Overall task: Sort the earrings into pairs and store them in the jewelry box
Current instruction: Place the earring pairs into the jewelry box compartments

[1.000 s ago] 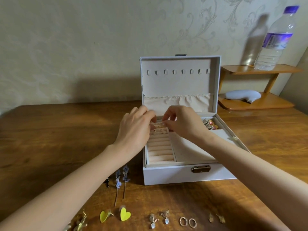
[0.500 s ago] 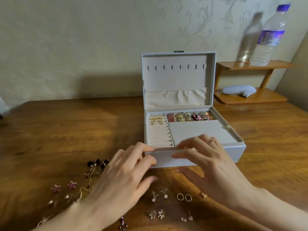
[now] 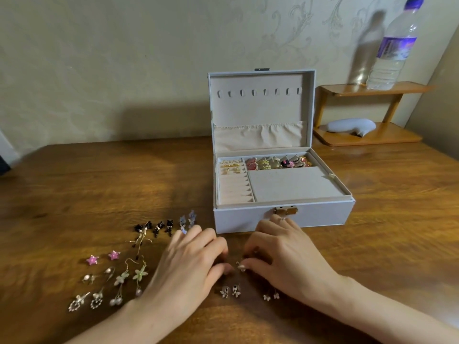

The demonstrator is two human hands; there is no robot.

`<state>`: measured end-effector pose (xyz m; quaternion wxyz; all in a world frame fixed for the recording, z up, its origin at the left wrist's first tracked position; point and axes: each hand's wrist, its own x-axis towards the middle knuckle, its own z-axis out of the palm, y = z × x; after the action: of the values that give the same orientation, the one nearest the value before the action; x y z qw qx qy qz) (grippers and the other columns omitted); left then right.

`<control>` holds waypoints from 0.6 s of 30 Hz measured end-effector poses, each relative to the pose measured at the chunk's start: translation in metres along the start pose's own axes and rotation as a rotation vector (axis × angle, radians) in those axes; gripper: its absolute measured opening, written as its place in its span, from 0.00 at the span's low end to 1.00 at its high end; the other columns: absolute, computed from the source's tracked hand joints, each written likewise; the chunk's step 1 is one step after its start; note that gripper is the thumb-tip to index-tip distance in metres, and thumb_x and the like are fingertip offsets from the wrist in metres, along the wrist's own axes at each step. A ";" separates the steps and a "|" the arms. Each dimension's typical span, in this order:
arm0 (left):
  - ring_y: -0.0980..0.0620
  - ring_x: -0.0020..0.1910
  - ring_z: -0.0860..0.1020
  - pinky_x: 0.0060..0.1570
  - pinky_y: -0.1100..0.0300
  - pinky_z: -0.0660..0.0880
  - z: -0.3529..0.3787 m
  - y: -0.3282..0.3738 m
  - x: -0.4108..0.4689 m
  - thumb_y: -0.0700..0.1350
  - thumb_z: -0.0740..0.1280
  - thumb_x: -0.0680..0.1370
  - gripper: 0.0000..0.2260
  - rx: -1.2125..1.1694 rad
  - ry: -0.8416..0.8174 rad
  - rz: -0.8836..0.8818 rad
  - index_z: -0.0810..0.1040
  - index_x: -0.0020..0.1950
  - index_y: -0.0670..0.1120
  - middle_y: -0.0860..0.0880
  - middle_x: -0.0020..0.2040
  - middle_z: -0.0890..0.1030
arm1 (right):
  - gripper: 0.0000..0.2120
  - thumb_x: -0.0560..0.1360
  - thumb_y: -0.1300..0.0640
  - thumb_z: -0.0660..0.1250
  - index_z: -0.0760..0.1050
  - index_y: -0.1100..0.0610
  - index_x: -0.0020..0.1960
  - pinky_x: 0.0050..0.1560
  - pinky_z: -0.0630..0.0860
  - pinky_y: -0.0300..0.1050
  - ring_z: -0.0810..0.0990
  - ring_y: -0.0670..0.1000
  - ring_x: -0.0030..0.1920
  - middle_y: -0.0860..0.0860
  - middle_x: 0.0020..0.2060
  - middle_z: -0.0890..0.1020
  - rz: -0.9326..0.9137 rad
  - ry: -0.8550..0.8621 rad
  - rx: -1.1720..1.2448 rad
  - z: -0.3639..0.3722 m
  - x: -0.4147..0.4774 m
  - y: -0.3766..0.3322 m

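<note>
Lowered onto the desk (image 3: 74,184), right grip (image 3: 285,259) and left grip (image 3: 191,264) have converged.
Right pinches a tiny earring (image 3: 240,265); left's hold is unreadable; a fumble could scatter neighbouring pairs (image 3: 225,292).

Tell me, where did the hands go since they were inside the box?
The left hand and right hand pulled out of the jewelry box and came down to the table in front of it. The right hand now seems to pinch a small earring; whether the left holds anything is hidden. The box stayed open, its stored earrings in place, the bottle on its shelf.
</note>
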<state>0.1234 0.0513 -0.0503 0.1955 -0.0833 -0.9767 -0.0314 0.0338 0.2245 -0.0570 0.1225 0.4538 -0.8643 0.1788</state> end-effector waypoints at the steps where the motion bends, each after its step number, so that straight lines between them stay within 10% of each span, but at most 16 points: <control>1: 0.58 0.37 0.71 0.37 0.63 0.66 0.000 0.000 0.000 0.54 0.67 0.66 0.07 -0.010 0.002 -0.006 0.72 0.38 0.55 0.60 0.37 0.71 | 0.13 0.68 0.39 0.60 0.77 0.45 0.39 0.42 0.69 0.39 0.75 0.48 0.41 0.42 0.36 0.76 0.001 -0.005 0.009 0.000 0.001 0.000; 18: 0.61 0.36 0.70 0.38 0.59 0.72 -0.034 -0.010 0.037 0.49 0.67 0.71 0.04 -0.255 0.272 -0.036 0.78 0.42 0.50 0.65 0.35 0.70 | 0.04 0.70 0.49 0.71 0.79 0.48 0.41 0.39 0.71 0.37 0.73 0.43 0.40 0.41 0.37 0.78 0.050 0.068 0.366 -0.039 0.020 0.000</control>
<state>0.1005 0.0442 -0.0053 0.3131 -0.0851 -0.9306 -0.1695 0.0247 0.2262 -0.0148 0.0627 0.4403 -0.8238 0.3515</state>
